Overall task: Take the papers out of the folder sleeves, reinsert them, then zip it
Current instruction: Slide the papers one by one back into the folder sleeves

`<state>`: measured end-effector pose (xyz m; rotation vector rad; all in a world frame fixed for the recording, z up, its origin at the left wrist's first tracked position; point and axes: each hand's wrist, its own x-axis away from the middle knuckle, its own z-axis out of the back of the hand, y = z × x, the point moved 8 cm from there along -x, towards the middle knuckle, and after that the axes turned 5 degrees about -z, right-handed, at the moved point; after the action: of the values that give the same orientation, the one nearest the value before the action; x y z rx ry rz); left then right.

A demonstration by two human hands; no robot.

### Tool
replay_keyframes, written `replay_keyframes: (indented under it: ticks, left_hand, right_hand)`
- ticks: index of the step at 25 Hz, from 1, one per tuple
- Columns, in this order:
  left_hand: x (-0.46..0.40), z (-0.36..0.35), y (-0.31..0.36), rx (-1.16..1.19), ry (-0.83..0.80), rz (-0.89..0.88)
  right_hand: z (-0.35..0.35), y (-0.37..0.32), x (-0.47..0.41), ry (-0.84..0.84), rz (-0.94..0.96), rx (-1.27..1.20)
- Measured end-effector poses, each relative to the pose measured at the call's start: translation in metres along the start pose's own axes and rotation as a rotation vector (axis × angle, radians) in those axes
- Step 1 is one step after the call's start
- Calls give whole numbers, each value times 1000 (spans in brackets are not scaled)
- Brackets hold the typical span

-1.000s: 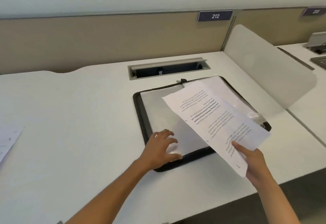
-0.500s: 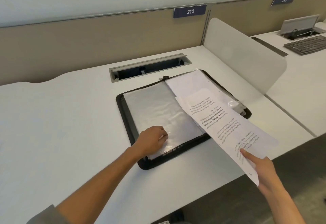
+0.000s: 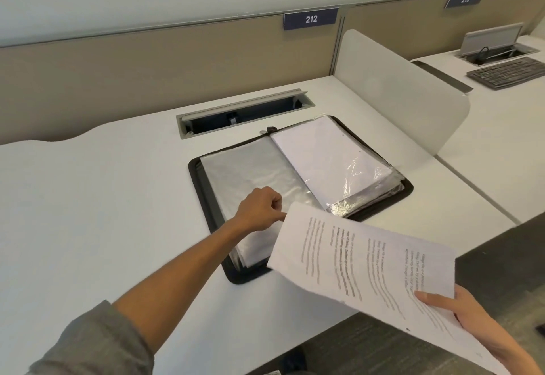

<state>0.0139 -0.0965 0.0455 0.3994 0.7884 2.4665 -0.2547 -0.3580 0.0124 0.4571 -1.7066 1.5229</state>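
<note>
A black zip folder (image 3: 206, 203) lies open on the white desk (image 3: 103, 197). Its left side shows an empty clear sleeve (image 3: 250, 174); the right side holds a stack of sleeves with white paper (image 3: 324, 156) inside. My left hand (image 3: 259, 209) rests on the left sleeve with fingers curled; whether it pinches the plastic is unclear. My right hand (image 3: 469, 318) holds a printed sheet (image 3: 362, 259) by its near edge, thumb on top, lifted over the desk's front edge and covering the folder's near right corner.
A cable tray slot (image 3: 244, 115) is set into the desk behind the folder. A white divider panel (image 3: 398, 91) stands to the right. The neighbouring desk carries a keyboard (image 3: 507, 73). Dark floor (image 3: 501, 256) lies beyond the desk's front edge.
My right hand has drawn the printed sheet off the folder toward me and to the right. My left hand's fingers have curled on the left sleeve. The view has shifted right.
</note>
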Motion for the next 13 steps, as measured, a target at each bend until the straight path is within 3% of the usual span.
replay_keyframes:
  ticks: [3, 7, 10, 13]
  left_hand:
    - [-1, 2, 14, -18, -46, -134]
    - [6, 0, 31, -228, -117, -317]
    - [16, -5, 40, -439, -141, -478]
    - [21, -8, 36, -560, -200, -489]
  right_hand:
    - [1, 21, 2, -70, -82, -65]
    - [-11, 25, 11, -114, -135, -118]
    - [-19, 19, 15, -57, -118, -81]
    - [-22, 12, 17, 49, -61, -118]
